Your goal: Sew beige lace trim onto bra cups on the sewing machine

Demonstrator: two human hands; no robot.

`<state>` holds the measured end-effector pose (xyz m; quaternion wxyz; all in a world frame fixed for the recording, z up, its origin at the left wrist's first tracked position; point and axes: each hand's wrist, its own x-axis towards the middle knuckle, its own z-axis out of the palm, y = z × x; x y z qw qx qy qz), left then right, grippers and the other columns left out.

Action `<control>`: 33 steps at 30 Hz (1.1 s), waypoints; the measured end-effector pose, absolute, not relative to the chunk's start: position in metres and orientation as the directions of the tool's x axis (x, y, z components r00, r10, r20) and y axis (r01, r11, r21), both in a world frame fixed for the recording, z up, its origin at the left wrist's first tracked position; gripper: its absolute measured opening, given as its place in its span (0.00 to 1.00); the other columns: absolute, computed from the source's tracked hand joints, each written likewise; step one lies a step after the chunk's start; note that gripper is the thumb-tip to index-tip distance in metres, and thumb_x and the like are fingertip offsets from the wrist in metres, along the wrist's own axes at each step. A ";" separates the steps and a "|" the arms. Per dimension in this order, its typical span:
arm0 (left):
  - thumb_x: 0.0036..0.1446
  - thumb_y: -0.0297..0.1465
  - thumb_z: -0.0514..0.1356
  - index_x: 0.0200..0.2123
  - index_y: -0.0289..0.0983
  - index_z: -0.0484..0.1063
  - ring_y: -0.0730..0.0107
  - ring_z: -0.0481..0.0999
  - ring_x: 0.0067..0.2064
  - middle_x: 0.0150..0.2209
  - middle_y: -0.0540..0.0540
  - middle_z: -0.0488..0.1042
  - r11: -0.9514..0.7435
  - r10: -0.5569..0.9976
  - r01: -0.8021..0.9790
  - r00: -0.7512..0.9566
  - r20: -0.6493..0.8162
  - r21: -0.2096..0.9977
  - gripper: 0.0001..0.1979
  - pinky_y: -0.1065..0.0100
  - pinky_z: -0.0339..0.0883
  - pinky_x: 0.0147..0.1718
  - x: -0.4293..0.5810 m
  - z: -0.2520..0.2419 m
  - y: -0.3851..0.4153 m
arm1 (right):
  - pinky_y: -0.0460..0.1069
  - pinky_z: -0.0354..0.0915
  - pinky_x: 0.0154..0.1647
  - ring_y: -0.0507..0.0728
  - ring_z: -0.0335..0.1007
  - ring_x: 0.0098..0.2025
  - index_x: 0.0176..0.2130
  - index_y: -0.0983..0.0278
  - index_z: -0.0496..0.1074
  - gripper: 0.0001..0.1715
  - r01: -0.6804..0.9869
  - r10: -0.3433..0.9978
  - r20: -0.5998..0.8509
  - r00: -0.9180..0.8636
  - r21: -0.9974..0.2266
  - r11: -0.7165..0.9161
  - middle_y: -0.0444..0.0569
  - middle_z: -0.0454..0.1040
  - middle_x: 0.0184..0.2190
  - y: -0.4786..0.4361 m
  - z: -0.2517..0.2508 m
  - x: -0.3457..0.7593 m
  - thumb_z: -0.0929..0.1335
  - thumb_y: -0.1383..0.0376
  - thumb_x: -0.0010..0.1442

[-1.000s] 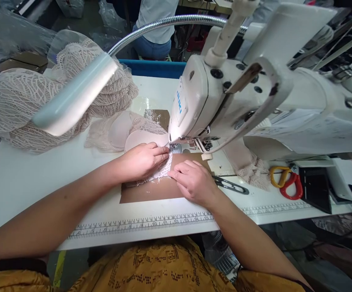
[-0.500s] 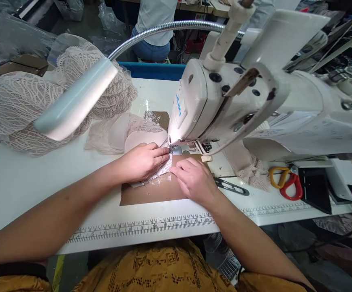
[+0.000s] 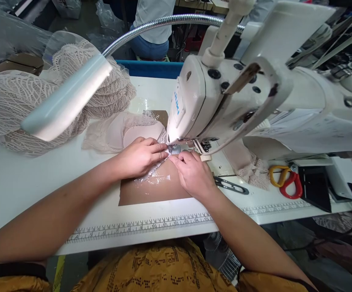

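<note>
A pale bra (image 3: 144, 135) with smooth cups and lace edging lies partly under the sewing machine's needle area. My left hand (image 3: 141, 156) rests over its lace edge, fingers closed on it just left of the presser foot. My right hand (image 3: 194, 172) pinches the edge at the front of the foot, thumb and forefinger together. The two hands' fingertips nearly meet. The sewing machine (image 3: 190, 101) stands right above them, and its needle is hard to make out. Shiny brown tape (image 3: 151, 192) covers the table under the hands.
A lamp (image 3: 68, 99) on a bent metal neck hangs over stacked lace pieces (image 3: 18, 103) at left. Right of my hands lie a thread snipper (image 3: 232, 185), red-and-yellow-handled scissors (image 3: 291, 184) and a dark phone-like slab (image 3: 314, 188). A ruler strip (image 3: 139, 227) runs along the front edge. A person (image 3: 153, 28) sits beyond.
My right hand has moved slightly up, closer to the presser foot. My left hand has shifted slightly up and left, and less of the lace edge shows between the hands.
</note>
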<state>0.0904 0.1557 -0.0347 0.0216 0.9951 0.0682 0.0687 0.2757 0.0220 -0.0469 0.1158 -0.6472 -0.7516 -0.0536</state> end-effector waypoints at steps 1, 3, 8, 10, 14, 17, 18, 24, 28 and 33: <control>0.66 0.28 0.50 0.58 0.37 0.68 0.55 0.68 0.49 0.61 0.41 0.68 -0.988 0.151 0.145 0.979 0.138 0.055 0.19 0.57 0.62 0.43 0.091 -0.035 0.156 | 0.52 0.52 0.28 0.58 0.60 0.34 0.51 0.60 0.75 0.22 0.984 0.962 0.240 -0.132 -0.082 0.155 0.51 0.73 0.35 0.022 -0.047 0.276 0.62 0.74 0.60; 0.66 0.29 0.51 0.58 0.37 0.68 0.55 0.68 0.49 0.61 0.41 0.68 -0.984 0.174 0.167 0.974 0.147 0.059 0.19 0.57 0.62 0.43 0.091 -0.036 0.158 | 0.51 0.53 0.29 0.58 0.60 0.35 0.51 0.60 0.75 0.23 0.982 0.960 0.247 -0.129 -0.105 0.159 0.50 0.73 0.35 0.021 -0.047 0.277 0.63 0.74 0.60; 0.65 0.30 0.53 0.58 0.38 0.68 0.54 0.69 0.50 0.60 0.39 0.68 -0.975 0.218 0.208 0.961 0.169 0.075 0.19 0.57 0.62 0.44 0.091 -0.040 0.159 | 0.51 0.54 0.30 0.57 0.61 0.35 0.50 0.60 0.76 0.22 0.973 0.953 0.274 -0.131 -0.147 0.176 0.50 0.73 0.34 0.020 -0.048 0.279 0.61 0.74 0.62; 0.65 0.31 0.53 0.58 0.38 0.69 0.53 0.68 0.51 0.59 0.38 0.69 -0.974 0.224 0.212 0.956 0.187 0.084 0.19 0.57 0.62 0.44 0.091 -0.042 0.159 | 0.51 0.55 0.31 0.57 0.62 0.35 0.50 0.61 0.76 0.23 0.971 0.954 0.272 -0.127 -0.163 0.175 0.50 0.74 0.34 0.020 -0.048 0.279 0.61 0.74 0.62; 0.66 0.31 0.51 0.57 0.37 0.69 0.51 0.66 0.56 0.57 0.38 0.70 -0.972 0.236 0.227 0.950 0.203 0.067 0.18 0.54 0.62 0.47 0.090 -0.040 0.158 | 0.51 0.58 0.34 0.57 0.65 0.36 0.51 0.61 0.76 0.23 0.960 0.952 0.285 -0.110 -0.218 0.176 0.49 0.76 0.37 0.019 -0.049 0.281 0.61 0.74 0.61; 0.66 0.33 0.51 0.55 0.35 0.70 0.50 0.68 0.54 0.56 0.36 0.70 -0.953 0.301 0.302 0.942 0.146 0.013 0.18 0.57 0.64 0.42 0.087 -0.028 0.152 | 0.51 0.61 0.36 0.57 0.68 0.37 0.51 0.61 0.75 0.22 0.948 0.950 0.295 -0.096 -0.262 0.178 0.49 0.77 0.39 0.018 -0.049 0.283 0.62 0.73 0.62; 0.66 0.35 0.51 0.54 0.34 0.71 0.50 0.69 0.51 0.55 0.36 0.71 -0.945 0.325 0.327 0.940 0.107 -0.002 0.19 0.58 0.65 0.39 0.085 -0.022 0.149 | 0.51 0.62 0.36 0.57 0.68 0.38 0.51 0.61 0.75 0.21 0.947 0.952 0.295 -0.085 -0.273 0.169 0.49 0.78 0.40 0.017 -0.049 0.284 0.62 0.72 0.62; 0.66 0.41 0.50 0.43 0.34 0.75 0.60 0.72 0.34 0.38 0.39 0.75 -0.927 0.343 0.359 0.929 -0.139 0.108 0.19 0.61 0.64 0.30 0.075 0.010 0.126 | 0.51 0.64 0.36 0.58 0.72 0.38 0.48 0.63 0.77 0.19 0.953 0.970 0.241 -0.030 -0.285 0.100 0.50 0.78 0.41 0.016 -0.047 0.287 0.63 0.71 0.62; 0.66 0.41 0.52 0.41 0.33 0.75 0.58 0.73 0.38 0.38 0.39 0.74 -0.932 0.294 0.302 0.953 -0.067 0.202 0.18 0.61 0.67 0.34 0.080 0.005 0.118 | 0.51 0.66 0.40 0.58 0.72 0.40 0.48 0.64 0.76 0.19 0.945 0.965 0.259 -0.039 -0.306 0.120 0.51 0.78 0.42 0.015 -0.046 0.288 0.63 0.72 0.61; 0.66 0.35 0.53 0.48 0.30 0.73 0.57 0.71 0.45 0.51 0.35 0.72 -0.953 0.206 0.179 0.974 0.090 0.246 0.17 0.59 0.68 0.43 0.086 -0.016 0.116 | 0.49 0.65 0.41 0.56 0.71 0.39 0.48 0.63 0.77 0.19 0.921 0.947 0.288 -0.141 -0.313 0.232 0.49 0.78 0.38 0.011 -0.043 0.288 0.63 0.73 0.60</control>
